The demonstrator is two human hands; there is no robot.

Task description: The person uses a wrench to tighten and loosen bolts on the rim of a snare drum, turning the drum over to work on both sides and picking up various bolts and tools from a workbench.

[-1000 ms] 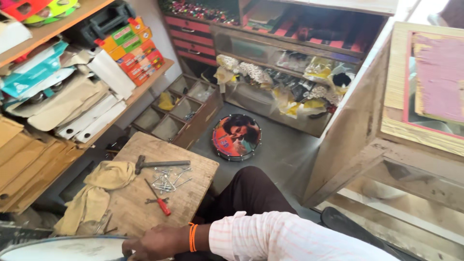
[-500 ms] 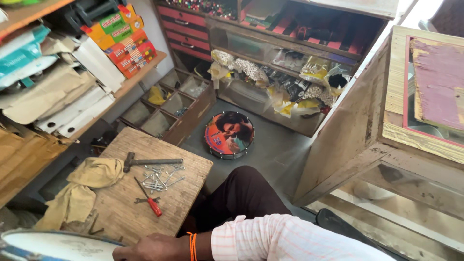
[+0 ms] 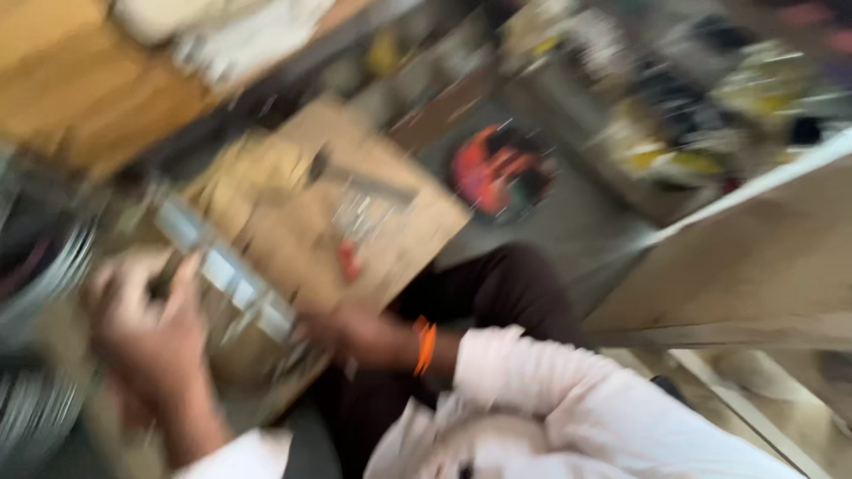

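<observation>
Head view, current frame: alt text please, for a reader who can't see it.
Heavily motion-blurred look down at a person's two hands over a low wooden board: the left hand and right hand meet at a long flat shiny strip, though whether either has a grip on it is too blurred to tell. An orange wristband shows on the right wrist; a red-handled tool lies on the board.

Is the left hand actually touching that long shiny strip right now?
Cannot tell. The head view is badly motion-blurred: the left hand sits right beside the shiny strip, fingers near it, but neither contact nor a gap shows plainly.
</observation>
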